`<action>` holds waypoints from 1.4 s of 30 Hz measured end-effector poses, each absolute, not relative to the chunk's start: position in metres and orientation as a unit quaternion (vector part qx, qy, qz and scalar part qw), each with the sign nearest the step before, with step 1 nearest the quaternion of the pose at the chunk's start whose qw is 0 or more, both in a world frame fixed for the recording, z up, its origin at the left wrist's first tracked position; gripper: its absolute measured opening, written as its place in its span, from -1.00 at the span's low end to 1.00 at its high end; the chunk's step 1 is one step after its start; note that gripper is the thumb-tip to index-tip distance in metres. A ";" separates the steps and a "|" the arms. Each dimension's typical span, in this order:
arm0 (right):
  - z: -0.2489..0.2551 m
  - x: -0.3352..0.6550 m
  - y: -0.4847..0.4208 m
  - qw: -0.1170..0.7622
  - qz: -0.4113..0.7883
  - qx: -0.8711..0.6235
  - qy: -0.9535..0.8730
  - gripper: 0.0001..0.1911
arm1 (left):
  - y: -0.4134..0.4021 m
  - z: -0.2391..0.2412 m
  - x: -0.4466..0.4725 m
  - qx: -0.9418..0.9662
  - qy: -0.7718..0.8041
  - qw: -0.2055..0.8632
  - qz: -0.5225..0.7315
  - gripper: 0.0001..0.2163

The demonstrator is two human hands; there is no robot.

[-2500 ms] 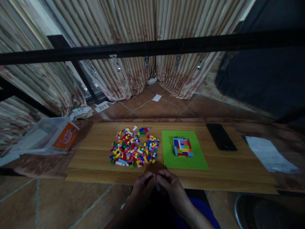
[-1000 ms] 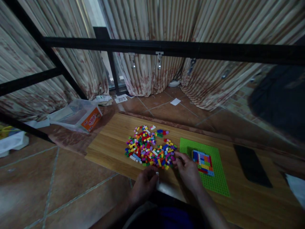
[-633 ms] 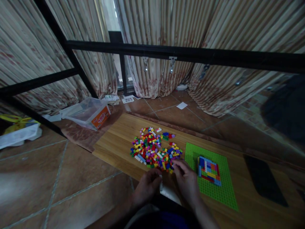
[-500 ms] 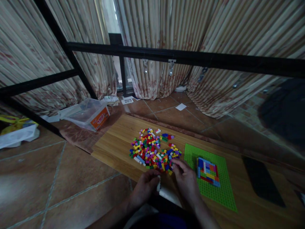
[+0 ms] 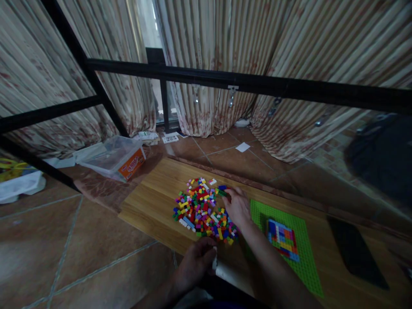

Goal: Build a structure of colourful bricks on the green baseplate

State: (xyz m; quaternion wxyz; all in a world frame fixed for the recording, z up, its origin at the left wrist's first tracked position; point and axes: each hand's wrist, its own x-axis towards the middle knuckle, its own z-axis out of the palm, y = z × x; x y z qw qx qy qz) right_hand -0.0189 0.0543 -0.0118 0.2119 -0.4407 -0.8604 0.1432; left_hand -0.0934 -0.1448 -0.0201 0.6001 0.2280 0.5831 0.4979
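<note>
Sitting left of loose bricks (image 5: 203,195), clear bin (image 5: 131,165), contents indistinct

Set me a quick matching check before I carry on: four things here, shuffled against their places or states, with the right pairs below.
1. Left hand
2. Right hand
3. Board
4. Box

A. Green, under the brick square
B. Bears an orange label
C. Holding a pale piece
D. At the loose bricks' far right edge

1-C, 2-D, 3-A, 4-B

Dim light, brightest at narrow whitish window gap (image 5: 149,25) behind long brown wooden tabletop (image 5: 154,193); latter's right end shadowed; soft glare on square brown floor tiles (image 5: 24,246) at its left; edges stretched.
</note>
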 end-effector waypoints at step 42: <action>-0.017 0.187 0.035 0.476 0.434 -0.564 -0.516 -0.54 | -0.141 -0.012 -0.104 0.288 0.726 0.469 0.412 -0.47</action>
